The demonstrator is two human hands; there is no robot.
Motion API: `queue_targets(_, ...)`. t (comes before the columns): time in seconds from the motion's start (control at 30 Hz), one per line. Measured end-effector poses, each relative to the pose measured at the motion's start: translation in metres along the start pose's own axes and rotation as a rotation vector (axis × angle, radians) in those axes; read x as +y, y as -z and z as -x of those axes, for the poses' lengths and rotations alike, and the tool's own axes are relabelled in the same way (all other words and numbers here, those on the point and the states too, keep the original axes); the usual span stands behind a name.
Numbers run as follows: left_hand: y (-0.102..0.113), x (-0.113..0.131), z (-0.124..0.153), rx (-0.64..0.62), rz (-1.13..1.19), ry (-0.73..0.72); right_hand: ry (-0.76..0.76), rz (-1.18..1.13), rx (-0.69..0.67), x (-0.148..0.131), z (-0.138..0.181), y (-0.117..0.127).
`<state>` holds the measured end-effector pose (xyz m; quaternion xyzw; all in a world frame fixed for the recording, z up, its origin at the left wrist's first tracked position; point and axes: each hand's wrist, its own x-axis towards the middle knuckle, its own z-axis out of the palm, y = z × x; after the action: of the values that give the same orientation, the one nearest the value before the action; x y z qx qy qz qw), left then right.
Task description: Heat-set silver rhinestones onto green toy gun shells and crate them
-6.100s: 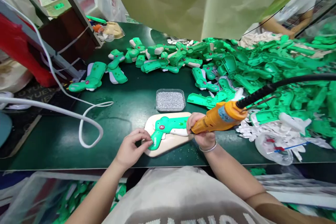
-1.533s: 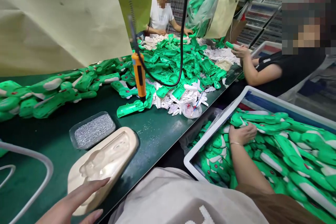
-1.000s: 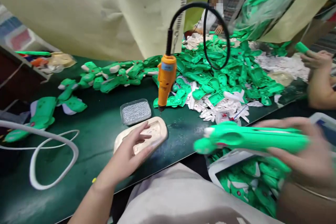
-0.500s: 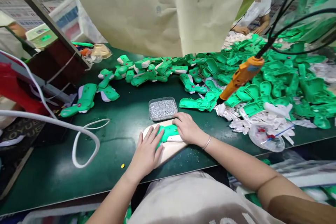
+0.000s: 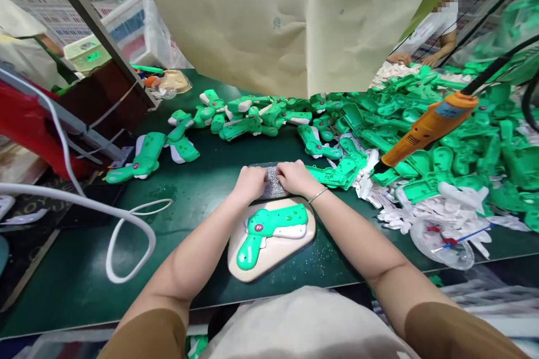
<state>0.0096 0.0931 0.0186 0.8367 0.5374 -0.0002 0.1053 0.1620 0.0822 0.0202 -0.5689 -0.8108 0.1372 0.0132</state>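
Both hands are at the low clear plastic tray (image 5: 275,197) of tiny silver metal bits (image 5: 273,184), prob. screws. The L hand (image 5: 253,181) is at its left side, the R hand (image 5: 298,178) at its right, fingers curled in w/ the tips at the bits. Can't tell if the tips pinch any, b/c the bits are too small and the fingers hide them.

The green-and-white plastic gun-shaped toy (image 5: 278,220) lies flat on the smooth cream-coloured block (image 5: 280,255), on the person's side of the tray. No hand touches it. It prob. sits in a dip, so it won't slide w/ both hands off it. The tray is just behind the block, so it's a short reach for the bits.

The orange stick-shaped power tool (image 5: 429,128) hangs from the thick black cord (image 5: 484,79) at the right, tilted, tip down. Hung so, it's prob. quick to grab. Past it is the messy heap of green plastic shells (image 5: 440,158), w/ the thin white plastic parts (image 5: 391,216) nearer the front edge of the dark green table (image 5: 202,179).
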Motion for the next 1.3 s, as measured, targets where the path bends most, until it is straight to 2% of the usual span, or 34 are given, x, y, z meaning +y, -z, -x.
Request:
queue_targets(0.23,0.0,-0.007,0.006,0.085,0.087,0.002,0.128,-0.271,0.157,0.023,0.01,-0.003)
queue_targets(0.43,0.003,-0.005,0.014,0.144,0.198,-0.002,0.149,-0.263,0.143,0.023,0.012,-0.008)
queue_targets(0.53,0.002,0.0,0.033,0.138,0.41,-0.012,0.103,-0.265,0.178,0.019,0.02,-0.015)
queue_targets(0.6,-0.003,0.005,0.049,0.101,0.601,-0.037,0.09,-0.315,0.247,0.018,0.026,-0.021)
queue_targets(0.67,-0.011,0.011,0.063,0.084,0.688,-0.093,0.089,-0.389,0.316,0.019,0.031,-0.026)
queue_targets(0.77,-0.026,0.017,0.077,0.163,0.657,-0.161,0.064,-0.488,0.368,0.022,0.037,-0.027)
queue_targets(0.9,-0.039,0.019,0.083,0.246,0.599,-0.161,0.043,-0.606,0.394,0.029,0.055,-0.023)
queue_targets(1.07,-0.046,0.014,0.093,0.271,0.456,-0.259,0.133,-0.761,0.268,0.041,0.091,-0.029)
queue_targets(1.17,-0.05,0.012,0.098,0.304,0.414,-0.332,0.108,-0.823,0.289,0.043,0.102,-0.037)
queue_targets(1.23,-0.051,0.012,0.098,0.312,0.441,-0.321,0.07,-0.833,0.325,0.043,0.104,-0.04)
queue_targets(1.3,-0.05,0.014,0.095,0.296,0.506,-0.244,0.076,-0.821,0.33,0.043,0.103,-0.04)
